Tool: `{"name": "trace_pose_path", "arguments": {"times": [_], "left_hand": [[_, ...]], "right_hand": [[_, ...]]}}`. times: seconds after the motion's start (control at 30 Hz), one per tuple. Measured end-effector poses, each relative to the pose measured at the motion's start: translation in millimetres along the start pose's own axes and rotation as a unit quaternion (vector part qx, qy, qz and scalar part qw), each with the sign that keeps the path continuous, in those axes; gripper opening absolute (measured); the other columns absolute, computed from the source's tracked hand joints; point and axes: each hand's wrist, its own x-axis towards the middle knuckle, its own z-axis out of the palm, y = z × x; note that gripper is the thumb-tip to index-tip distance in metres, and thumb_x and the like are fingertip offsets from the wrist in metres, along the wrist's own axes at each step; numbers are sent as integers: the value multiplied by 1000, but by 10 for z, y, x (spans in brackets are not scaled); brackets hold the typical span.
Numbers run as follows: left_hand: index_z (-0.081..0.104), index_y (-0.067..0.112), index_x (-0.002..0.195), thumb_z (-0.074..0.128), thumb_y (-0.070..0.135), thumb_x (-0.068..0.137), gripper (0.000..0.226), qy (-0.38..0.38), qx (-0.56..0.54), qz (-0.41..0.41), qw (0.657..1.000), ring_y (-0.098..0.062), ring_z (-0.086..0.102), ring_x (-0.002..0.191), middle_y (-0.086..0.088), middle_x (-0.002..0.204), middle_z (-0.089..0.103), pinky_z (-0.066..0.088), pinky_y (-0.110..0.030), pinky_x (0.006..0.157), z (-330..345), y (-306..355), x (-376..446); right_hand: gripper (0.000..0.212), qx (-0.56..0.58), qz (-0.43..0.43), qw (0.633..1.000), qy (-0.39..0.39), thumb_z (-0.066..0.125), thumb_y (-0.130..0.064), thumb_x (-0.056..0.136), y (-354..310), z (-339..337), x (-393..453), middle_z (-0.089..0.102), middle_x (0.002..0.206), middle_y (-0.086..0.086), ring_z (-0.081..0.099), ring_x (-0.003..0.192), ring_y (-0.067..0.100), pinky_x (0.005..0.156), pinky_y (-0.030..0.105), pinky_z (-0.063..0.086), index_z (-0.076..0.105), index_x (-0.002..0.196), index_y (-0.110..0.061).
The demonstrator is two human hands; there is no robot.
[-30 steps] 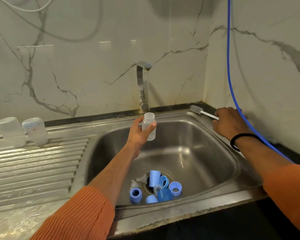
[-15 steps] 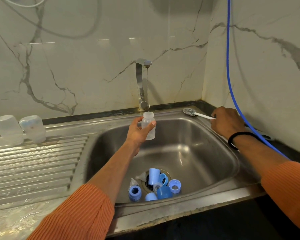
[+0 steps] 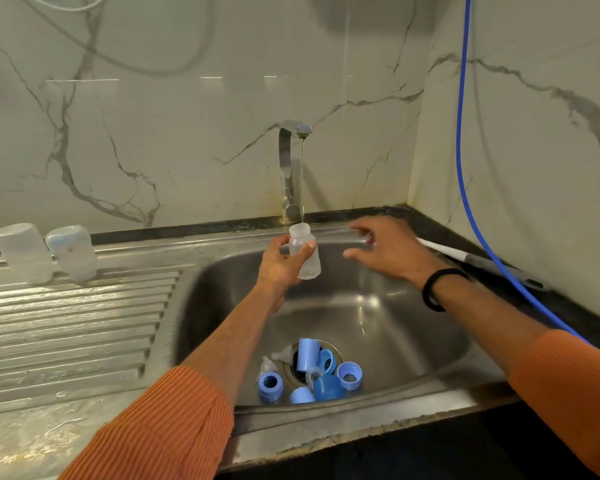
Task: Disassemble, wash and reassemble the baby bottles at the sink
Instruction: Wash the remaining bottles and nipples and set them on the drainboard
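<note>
My left hand (image 3: 278, 268) grips a clear baby bottle body (image 3: 305, 254) upright under the tap (image 3: 290, 168), and a thin stream of water runs into its mouth. My right hand (image 3: 387, 249) hovers just right of the bottle, blurred, fingers spread and holding nothing. The white-handled bottle brush (image 3: 444, 250) lies on the sink's right rim behind that hand. Several blue rings and caps (image 3: 321, 374) and clear teats (image 3: 282, 353) lie around the drain. Two clear bottle bodies (image 3: 47, 252) stand upside down on the drainboard at the left.
The steel sink (image 3: 388, 317) has a ribbed drainboard (image 3: 66, 323) to its left, wet in front. A blue hose (image 3: 463, 168) hangs down the right wall and crosses the black counter. Marble walls close in behind and to the right.
My right hand has let go of the bottle brush and moved left toward the bottle. The brush now lies on the rim. My left hand still holds the bottle under the tap.
</note>
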Motion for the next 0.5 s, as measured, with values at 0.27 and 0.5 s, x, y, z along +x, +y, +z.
{"name": "trace_pose_path", "arguments": {"times": [0.27,0.5], "left_hand": [[62,25,137,47,78,91,72,-5,-45,-24,999,-26,72,107,-10,122,72,60,-44,94,-17,198,-136],[62,18,135,21,57,108,62,191,-32,-46,980,-36,57,126,-16,135,64,42,-53,112,-80,236,-170]], "right_hand": [[77,160,5,986,-33,91,-40,74,-555,451,364,70,126,-1,67,110,15,88,32,56,57,140,-21],[57,137,34,987,75,90,-41,70,-512,385,250,64,101,-6,63,86,13,68,28,54,57,112,-20]]}}
